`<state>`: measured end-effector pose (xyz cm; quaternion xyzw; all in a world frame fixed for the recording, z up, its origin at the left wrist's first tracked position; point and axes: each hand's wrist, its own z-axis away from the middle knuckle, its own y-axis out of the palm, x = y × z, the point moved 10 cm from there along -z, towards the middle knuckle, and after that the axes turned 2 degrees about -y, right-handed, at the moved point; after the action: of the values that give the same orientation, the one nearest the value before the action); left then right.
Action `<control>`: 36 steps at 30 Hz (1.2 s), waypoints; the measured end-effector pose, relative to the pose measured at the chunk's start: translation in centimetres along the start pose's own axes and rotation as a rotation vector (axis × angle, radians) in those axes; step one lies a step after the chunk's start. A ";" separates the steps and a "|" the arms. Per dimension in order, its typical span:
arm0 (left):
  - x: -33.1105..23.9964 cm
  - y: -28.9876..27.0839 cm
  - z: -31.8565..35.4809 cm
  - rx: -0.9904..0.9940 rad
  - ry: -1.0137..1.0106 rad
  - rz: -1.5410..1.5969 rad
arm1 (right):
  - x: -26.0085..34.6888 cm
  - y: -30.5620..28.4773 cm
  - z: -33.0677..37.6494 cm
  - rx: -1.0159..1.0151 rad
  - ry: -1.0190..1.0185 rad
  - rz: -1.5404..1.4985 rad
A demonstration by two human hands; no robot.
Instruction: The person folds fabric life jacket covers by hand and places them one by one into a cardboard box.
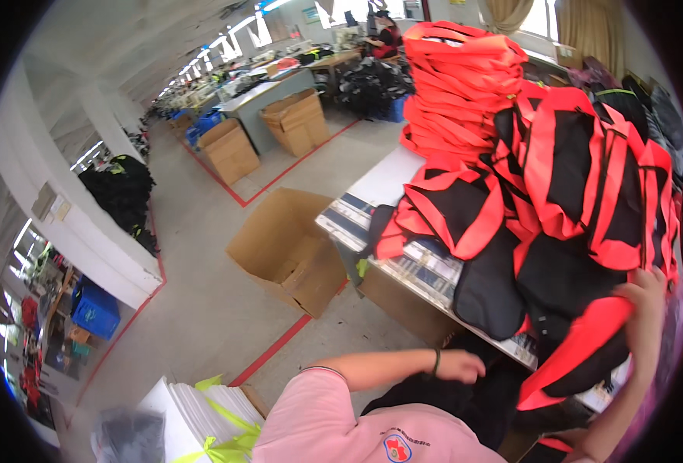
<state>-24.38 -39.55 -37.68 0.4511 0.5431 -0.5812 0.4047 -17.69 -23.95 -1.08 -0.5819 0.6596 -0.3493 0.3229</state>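
Observation:
A tall heap of red and black bags (pixel 557 177) covers the table (pixel 391 181) at the right. My right hand (pixel 644 312) grips one red and black bag (pixel 588 347) at the heap's near edge, fingers wrapped over its top. My left hand (pixel 462 366), with a dark band on the wrist, is curled into black bag fabric (pixel 449 397) low in front of my pink shirt (pixel 333 424). How much of that fabric it holds is hidden.
An open cardboard box (pixel 287 251) lies on the floor left of the table, beside red floor tape (pixel 272 347). White sheets tied with yellow ribbon (pixel 202 413) sit at lower left. More boxes (pixel 299 119), tables and a seated person (pixel 384 35) are farther back.

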 end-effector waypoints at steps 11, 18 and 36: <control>3.8 -9.9 1.8 -0.148 -0.414 0.923 | 21.0 20.0 4.8 0.200 -0.602 -0.623; 7.5 -4.7 -1.1 -0.014 -0.752 0.724 | -6.3 19.9 15.9 0.177 0.488 -0.079; 3.8 -2.3 -2.1 0.008 -0.614 1.273 | -5.9 22.0 22.5 0.455 0.795 -1.036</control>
<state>-27.42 -37.22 -40.69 0.4981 0.0330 -0.3347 0.7992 -10.25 -18.29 -31.73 -0.5675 0.2754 -0.7751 -0.0378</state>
